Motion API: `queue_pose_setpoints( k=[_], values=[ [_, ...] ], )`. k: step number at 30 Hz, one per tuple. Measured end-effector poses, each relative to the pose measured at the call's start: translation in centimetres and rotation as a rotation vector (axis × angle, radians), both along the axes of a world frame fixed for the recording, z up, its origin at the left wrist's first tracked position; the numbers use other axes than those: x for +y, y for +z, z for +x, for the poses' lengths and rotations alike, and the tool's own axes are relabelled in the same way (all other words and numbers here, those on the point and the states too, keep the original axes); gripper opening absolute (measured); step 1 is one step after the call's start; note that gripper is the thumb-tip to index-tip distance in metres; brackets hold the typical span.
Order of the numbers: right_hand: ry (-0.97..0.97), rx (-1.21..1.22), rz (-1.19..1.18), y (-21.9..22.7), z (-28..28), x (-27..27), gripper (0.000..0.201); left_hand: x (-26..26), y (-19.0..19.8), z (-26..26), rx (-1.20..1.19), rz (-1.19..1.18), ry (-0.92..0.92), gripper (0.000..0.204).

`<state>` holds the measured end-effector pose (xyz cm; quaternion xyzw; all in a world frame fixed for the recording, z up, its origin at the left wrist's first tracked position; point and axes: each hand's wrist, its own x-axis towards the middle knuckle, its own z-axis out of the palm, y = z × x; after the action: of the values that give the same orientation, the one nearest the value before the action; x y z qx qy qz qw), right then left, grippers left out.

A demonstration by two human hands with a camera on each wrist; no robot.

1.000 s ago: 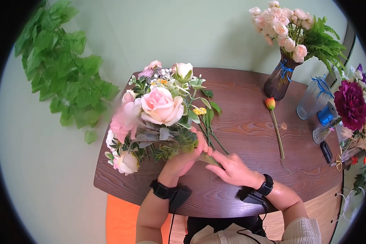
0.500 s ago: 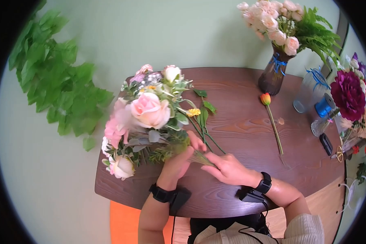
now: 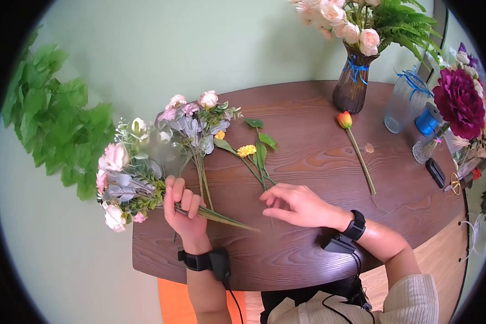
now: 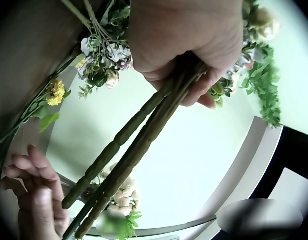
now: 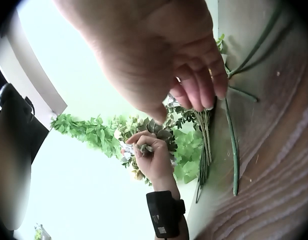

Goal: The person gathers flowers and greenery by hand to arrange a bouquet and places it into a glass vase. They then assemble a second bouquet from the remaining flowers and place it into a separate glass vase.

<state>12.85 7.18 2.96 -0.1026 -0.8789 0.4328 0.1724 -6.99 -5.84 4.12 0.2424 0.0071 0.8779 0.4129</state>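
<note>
My left hand (image 3: 186, 210) grips the stems of a bouquet of pink and white roses (image 3: 116, 183), with its heads pointing left past the table edge. In the left wrist view, several knobbly green-brown stems (image 4: 126, 145) stick out from that fist. My right hand (image 3: 299, 205) hangs over the table with loosely bent fingers and holds nothing. Its fingertips are close to the green stem ends of a yellow flower (image 3: 247, 150). A second bunch of pale pink and lilac flowers (image 3: 191, 116) lies behind the left hand, stems toward me.
An orange tulip (image 3: 357, 154) lies on the dark wooden table (image 3: 308, 254). Behind it stands a dark vase (image 3: 352, 86) of pale roses. A clear vase (image 3: 405, 108), blue ribbon spool (image 3: 428, 120) and purple flower (image 3: 459, 108) are at right. Leafy vines (image 3: 54, 119) hang on the wall.
My left hand has moved left with the bouquet, which has tipped over to the left. My right hand has come off the stems. The second bunch now shows apart on the table.
</note>
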Motion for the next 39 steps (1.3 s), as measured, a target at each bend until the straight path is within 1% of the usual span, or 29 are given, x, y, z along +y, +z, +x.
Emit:
queue_pose_setpoints(
  k=[1,4,8,10,11,13,14,16,17,19,20,23,24,26,28,30,31,32,34,35,37,38,39],
  values=[
    [0.007,-0.055,0.029,0.1,-0.3,0.3,0.027,-0.1,0.1,-0.1,-0.026,0.021,-0.007,0.01],
    [0.054,-0.018,0.081,-0.3,-2.1,0.5,0.027,-0.6,0.1,-0.8,0.017,0.042,0.053,0.011],
    [0.117,0.033,0.027,-0.5,-7.3,0.0,0.027,-1.0,0.1,-1.3,0.061,0.062,0.088,0.011],
    [0.019,0.014,-0.069,-1.0,-10.7,-0.5,0.032,-1.0,0.0,-1.3,0.092,0.028,0.126,0.012],
    [0.022,0.018,-0.065,-1.0,-12.2,-0.8,0.032,-1.0,0.0,-1.3,0.096,0.033,0.129,0.012],
    [-0.099,-0.089,0.085,-1.2,-14.8,-1.4,0.04,-1.0,0.0,-1.3,0.072,0.01,0.125,0.012],
    [-0.094,-0.087,0.091,-1.3,-15.8,-1.7,0.04,-1.0,0.0,-1.3,0.073,0.016,0.13,0.012],
    [-0.192,-0.124,0.351,-1.4,-17.2,-2.3,0.045,-1.0,-0.1,-1.3,0.069,-0.019,0.134,0.011],
    [-0.182,-0.125,0.356,-1.3,-17.5,-2.5,0.045,-0.9,0.0,-1.2,0.073,-0.018,0.116,0.009],
    [-0.157,-0.248,0.481,-1.2,-18.1,-2.3,0.042,-0.9,0.1,-1.0,0.077,-0.033,0.114,0.008],
    [-0.15,-0.251,0.486,-1.4,-18.3,-2.2,0.042,-1.0,0.2,-0.8,0.084,-0.055,0.102,0.007],
    [-0.206,-0.273,0.396,-1.7,-18.1,-1.5,0.031,-0.9,0.4,-0.6,0.081,-0.06,0.084,0.007],
    [-0.202,-0.276,0.402,-1.7,-17.8,-1.3,0.031,-0.9,0.4,-0.5,0.082,-0.07,0.071,0.007],
    [-0.332,-0.259,0.238,-2.1,-17.2,-0.4,0.034,-0.9,0.3,-0.4,0.089,-0.079,0.076,0.005],
    [-0.332,-0.283,0.209,-2.0,-16.2,0.8,0.033,-0.8,0.3,-0.3,0.124,-0.099,0.072,0.004],
    [-0.416,-0.209,0.131,-1.7,-14.9,1.9,0.029,-0.7,0.2,-0.1,0.132,-0.11,0.074,0.003],
    [-0.466,-0.164,0.131,-1.6,-14.6,2.5,0.021,-0.6,0.2,0.0,0.143,-0.127,0.077,0.003],
    [-0.475,-0.161,0.135,-1.6,-14.0,3.1,0.021,-0.4,0.1,0.2,0.146,-0.121,0.069,0.003],
    [-0.43,0.077,-0.105,-1.1,-13.0,4.2,0.017,-0.2,-0.2,0.4,0.16,-0.19,0.059,0.003],
    [-0.43,0.084,-0.101,-0.9,-12.5,4.5,0.017,-0.1,-0.3,0.5,0.167,-0.185,0.06,0.003],
    [-0.425,0.29,-0.213,-0.9,-11.1,5.1,0.018,0.2,-0.6,0.9,0.177,-0.245,0.036,0.005],
    [-0.414,0.389,-0.271,-0.6,-10.5,5.2,0.019,0.3,-0.7,1.1,0.178,-0.24,0.052,0.005],
    [-0.398,0.443,-0.316,-0.3,-9.5,5.2,0.018,0.4,-0.7,1.3,0.183,-0.265,0.033,0.006]
  ],
)
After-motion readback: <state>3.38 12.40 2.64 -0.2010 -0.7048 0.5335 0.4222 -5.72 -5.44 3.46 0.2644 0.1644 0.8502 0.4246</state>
